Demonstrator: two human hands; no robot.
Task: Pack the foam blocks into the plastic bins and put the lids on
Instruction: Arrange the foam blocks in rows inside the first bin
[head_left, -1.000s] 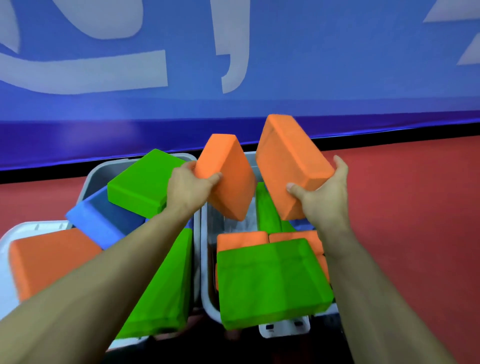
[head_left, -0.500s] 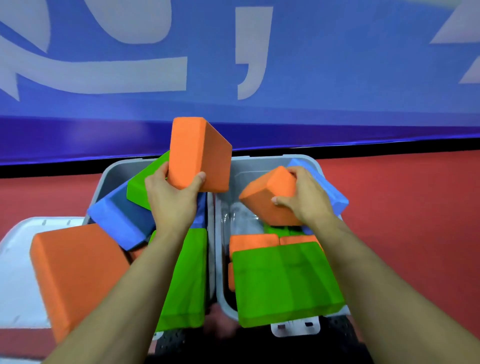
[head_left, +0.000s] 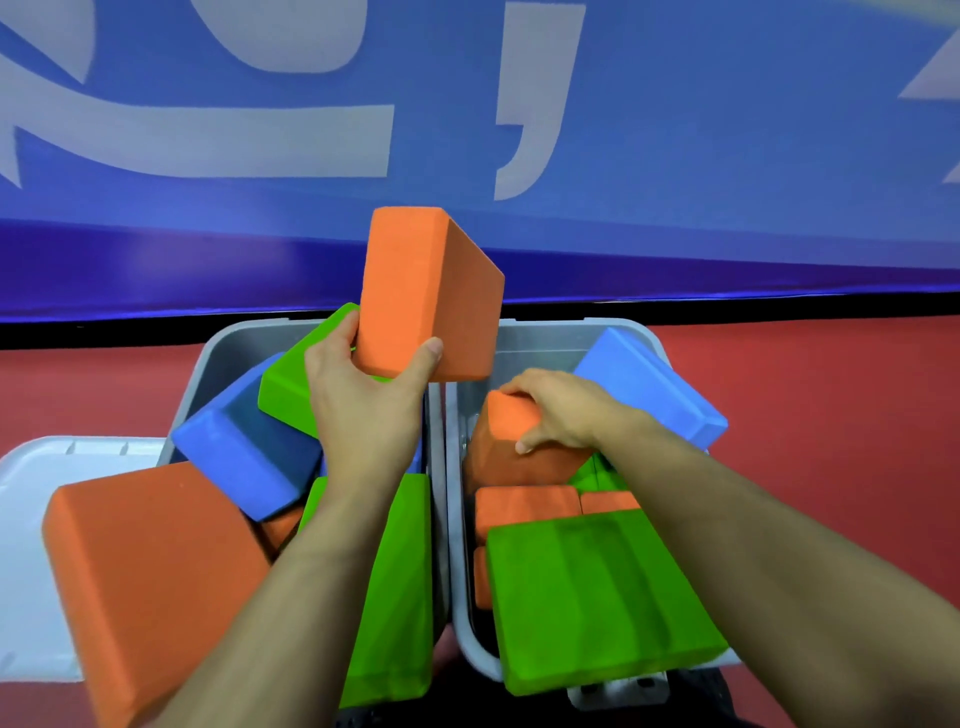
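At far left a pale grey lid (head_left: 36, 519) lies flat, with a large orange foam block (head_left: 150, 577) resting over its near edge. Next comes the left grey plastic bin (head_left: 228, 353), heaped with a blue block (head_left: 249, 457) and green blocks (head_left: 296, 384). The left hand (head_left: 363, 405) grips an upright orange block (head_left: 426, 291) by its lower end, thumb and fingers curled round it, above the wall between the bins. In the right bin (head_left: 545, 338) the right hand (head_left: 561, 410) clutches a tilted orange block (head_left: 514, 452), apparently touching the blocks beneath. A blue block (head_left: 649, 389) leans on the far rim; a green block (head_left: 602, 597) overhangs the near one.
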